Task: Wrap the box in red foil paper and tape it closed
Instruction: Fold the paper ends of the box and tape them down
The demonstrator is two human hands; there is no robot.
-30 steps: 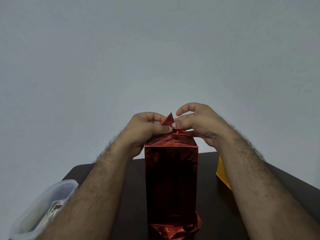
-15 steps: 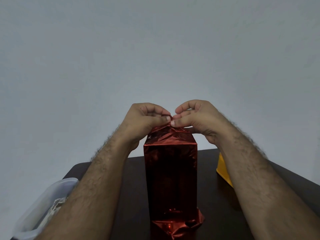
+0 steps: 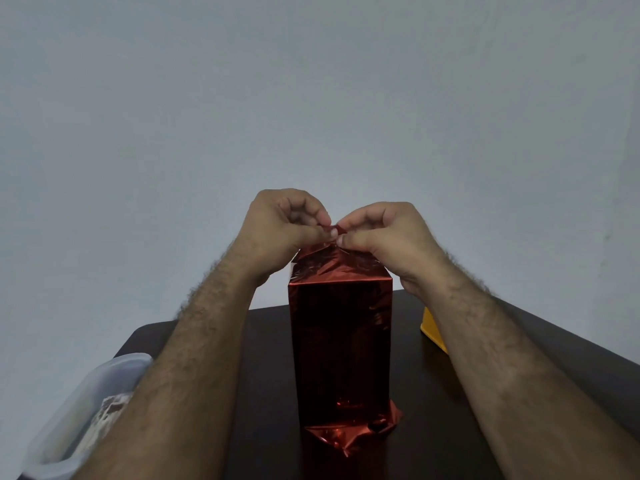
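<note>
Both hands pinch one foil tip: left hand (image 3: pixel 284 226) and right hand (image 3: pixel 384 237) meet thumb to thumb. Directly below the pinch, the foil-wrapped box (image 3: pixel 341 344) stands upright on the dark table (image 3: pixel 450 410), long axis vertical, loose foil crumpled at its base.

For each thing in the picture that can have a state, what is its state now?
box: upright on the table, sides covered in red foil.
top foil flap: gathered, pinched by both hands, no tape visible.
bottom foil: crumpled, sticks out loose.
left hand: pinches the flap.
right hand: pinches the flap.
plastic container: open, contents unclear.
</note>
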